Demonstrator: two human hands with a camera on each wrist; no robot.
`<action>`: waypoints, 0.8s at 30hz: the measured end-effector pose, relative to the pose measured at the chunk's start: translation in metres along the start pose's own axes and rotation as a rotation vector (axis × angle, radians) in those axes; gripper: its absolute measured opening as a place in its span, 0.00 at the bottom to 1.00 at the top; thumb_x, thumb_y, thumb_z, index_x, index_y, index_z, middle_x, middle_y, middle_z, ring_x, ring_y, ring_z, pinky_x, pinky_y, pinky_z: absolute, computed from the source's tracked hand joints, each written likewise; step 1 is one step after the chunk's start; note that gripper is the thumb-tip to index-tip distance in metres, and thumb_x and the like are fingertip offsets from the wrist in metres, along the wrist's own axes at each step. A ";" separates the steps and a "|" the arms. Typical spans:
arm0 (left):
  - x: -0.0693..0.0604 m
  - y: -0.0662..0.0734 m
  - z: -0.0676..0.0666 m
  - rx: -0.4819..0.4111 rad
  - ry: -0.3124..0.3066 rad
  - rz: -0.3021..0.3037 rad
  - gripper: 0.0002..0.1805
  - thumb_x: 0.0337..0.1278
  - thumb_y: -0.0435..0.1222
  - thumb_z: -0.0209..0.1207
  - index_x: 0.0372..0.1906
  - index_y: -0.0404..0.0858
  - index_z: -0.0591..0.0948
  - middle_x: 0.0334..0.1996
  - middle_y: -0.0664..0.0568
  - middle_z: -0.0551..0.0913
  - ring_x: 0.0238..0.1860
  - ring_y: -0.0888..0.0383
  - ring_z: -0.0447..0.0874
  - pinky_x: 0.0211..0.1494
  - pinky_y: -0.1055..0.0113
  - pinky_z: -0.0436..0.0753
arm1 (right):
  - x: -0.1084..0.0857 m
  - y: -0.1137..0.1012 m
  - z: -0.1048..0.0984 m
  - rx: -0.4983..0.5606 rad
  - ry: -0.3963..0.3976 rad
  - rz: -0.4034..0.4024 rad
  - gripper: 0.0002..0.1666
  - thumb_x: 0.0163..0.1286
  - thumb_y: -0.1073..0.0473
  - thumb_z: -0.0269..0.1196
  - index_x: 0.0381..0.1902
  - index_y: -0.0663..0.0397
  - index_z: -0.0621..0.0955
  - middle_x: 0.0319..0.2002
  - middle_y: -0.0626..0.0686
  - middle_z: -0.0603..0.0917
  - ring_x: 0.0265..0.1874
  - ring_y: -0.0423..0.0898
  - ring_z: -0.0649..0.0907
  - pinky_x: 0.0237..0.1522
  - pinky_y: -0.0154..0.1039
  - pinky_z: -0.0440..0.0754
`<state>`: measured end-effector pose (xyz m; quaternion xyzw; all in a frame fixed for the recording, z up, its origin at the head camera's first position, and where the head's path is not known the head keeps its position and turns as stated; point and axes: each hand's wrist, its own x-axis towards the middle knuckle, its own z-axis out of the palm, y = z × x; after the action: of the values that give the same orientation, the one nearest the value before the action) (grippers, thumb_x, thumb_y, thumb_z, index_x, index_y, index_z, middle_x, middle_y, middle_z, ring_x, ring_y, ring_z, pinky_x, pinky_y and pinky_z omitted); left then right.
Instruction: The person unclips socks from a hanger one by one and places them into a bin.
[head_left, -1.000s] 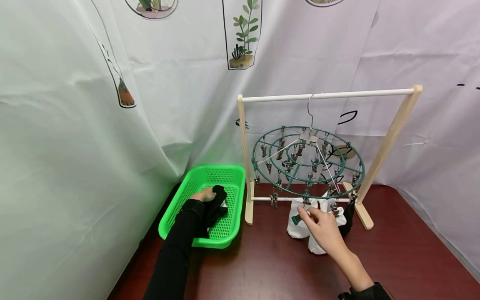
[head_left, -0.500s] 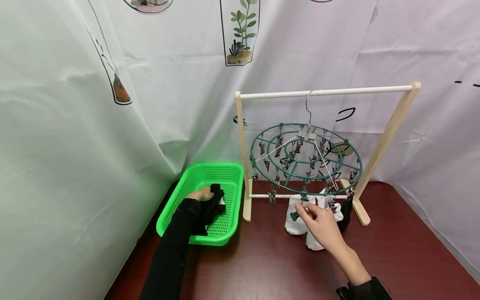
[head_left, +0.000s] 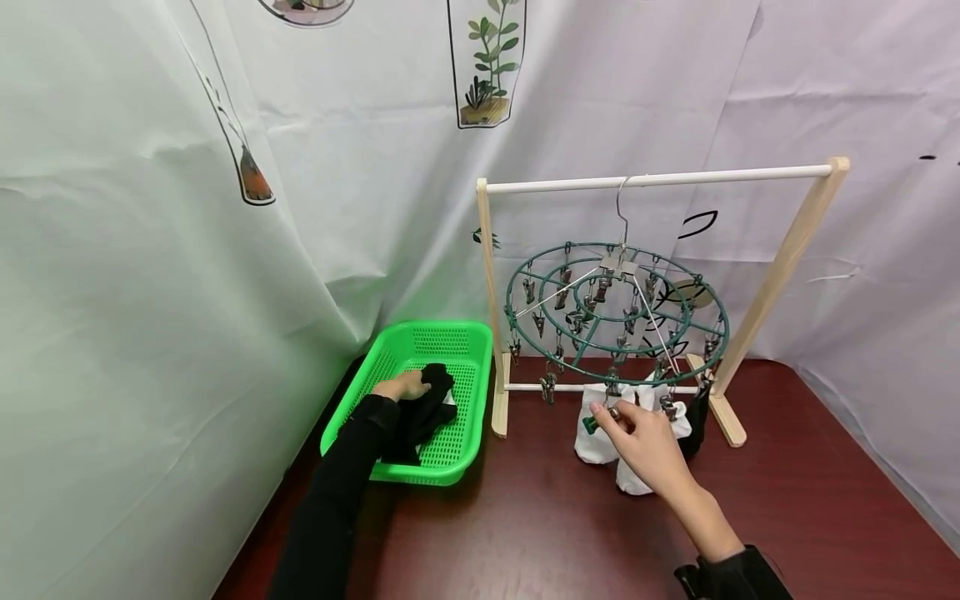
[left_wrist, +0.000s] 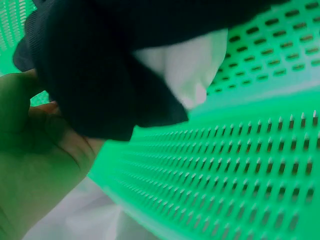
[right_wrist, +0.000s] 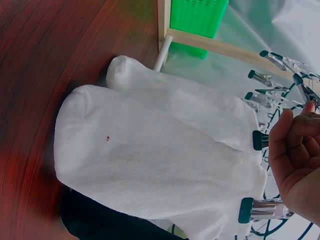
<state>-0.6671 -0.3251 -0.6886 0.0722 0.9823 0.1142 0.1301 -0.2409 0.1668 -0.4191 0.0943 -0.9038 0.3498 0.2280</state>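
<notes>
My left hand (head_left: 405,386) reaches into the green basket (head_left: 471,417) and grips a black sock (head_left: 431,408). In the left wrist view, the black fabric (left_wrist: 100,75) bunches over the fingers and hides most of them. Beside it lies a white piece of fabric (left_wrist: 192,65). My right hand (head_left: 648,442) is below the front rim of the round green clip hanger (head_left: 551,367), pinching a metal clip with green tips (head_left: 591,425). Behind that hand hang white socks (head_left: 596,446), held by green-tipped clips (right_wrist: 246,210) in the right wrist view.
The hanger's hook hangs from the white bar (head_left: 555,185) of a wooden stand (head_left: 787,258). Several clips dangle around its rings. A black item (head_left: 696,425) hangs behind the white socks. Patterned white curtain (head_left: 360,167) surrounds the dark red table (head_left: 525,533).
The head view shifts slightly. Both hands stay nearly in place, the left on the black sock and the right on the clip.
</notes>
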 end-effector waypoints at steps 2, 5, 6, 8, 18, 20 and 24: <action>-0.042 0.028 -0.026 0.066 0.029 0.026 0.35 0.70 0.59 0.46 0.67 0.37 0.70 0.64 0.37 0.73 0.60 0.39 0.75 0.52 0.48 0.75 | 0.000 -0.001 -0.001 0.002 -0.007 0.001 0.29 0.71 0.44 0.60 0.16 0.50 0.66 0.12 0.42 0.60 0.14 0.37 0.60 0.21 0.33 0.59; -0.142 0.101 -0.081 0.139 0.121 0.041 0.29 0.74 0.54 0.45 0.63 0.35 0.72 0.59 0.36 0.76 0.55 0.39 0.78 0.47 0.51 0.74 | 0.000 -0.002 -0.001 0.009 -0.011 0.000 0.29 0.72 0.43 0.59 0.16 0.50 0.66 0.12 0.42 0.60 0.14 0.37 0.60 0.21 0.33 0.59; -0.178 0.130 -0.100 0.121 0.163 0.044 0.26 0.75 0.50 0.45 0.63 0.35 0.73 0.57 0.36 0.77 0.54 0.39 0.78 0.47 0.50 0.75 | -0.001 -0.002 -0.001 0.014 -0.012 0.001 0.29 0.72 0.43 0.59 0.16 0.50 0.66 0.12 0.42 0.59 0.14 0.37 0.60 0.21 0.33 0.58; -0.246 0.186 -0.131 0.084 0.307 0.074 0.21 0.76 0.43 0.46 0.63 0.34 0.73 0.54 0.36 0.79 0.52 0.40 0.80 0.46 0.51 0.78 | -0.002 -0.002 -0.001 0.019 -0.012 0.003 0.29 0.72 0.44 0.59 0.16 0.50 0.65 0.12 0.42 0.59 0.13 0.37 0.60 0.21 0.33 0.58; -0.345 0.351 -0.142 0.068 1.271 0.837 0.14 0.60 0.28 0.54 0.51 0.30 0.79 0.44 0.43 0.84 0.48 0.49 0.82 0.58 0.60 0.79 | -0.009 0.000 -0.001 0.027 -0.006 0.024 0.29 0.72 0.44 0.60 0.15 0.50 0.65 0.11 0.42 0.59 0.13 0.36 0.60 0.21 0.33 0.58; -0.353 0.375 -0.140 0.178 1.272 0.974 0.16 0.63 0.31 0.53 0.54 0.32 0.79 0.47 0.44 0.83 0.51 0.50 0.81 0.62 0.60 0.77 | -0.009 0.000 0.000 0.028 0.002 0.017 0.29 0.71 0.44 0.60 0.15 0.50 0.65 0.11 0.42 0.59 0.13 0.37 0.60 0.21 0.33 0.59; -0.358 0.406 -0.135 0.364 1.137 1.063 0.18 0.73 0.39 0.49 0.60 0.37 0.78 0.52 0.50 0.83 0.57 0.54 0.78 0.67 0.63 0.72 | -0.007 -0.001 0.000 0.012 0.004 0.006 0.28 0.71 0.44 0.61 0.15 0.50 0.67 0.12 0.43 0.62 0.12 0.37 0.62 0.20 0.33 0.60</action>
<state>-0.3161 -0.0229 -0.3772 0.4817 0.7353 0.0183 -0.4764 -0.2345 0.1655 -0.4217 0.0923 -0.9014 0.3563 0.2282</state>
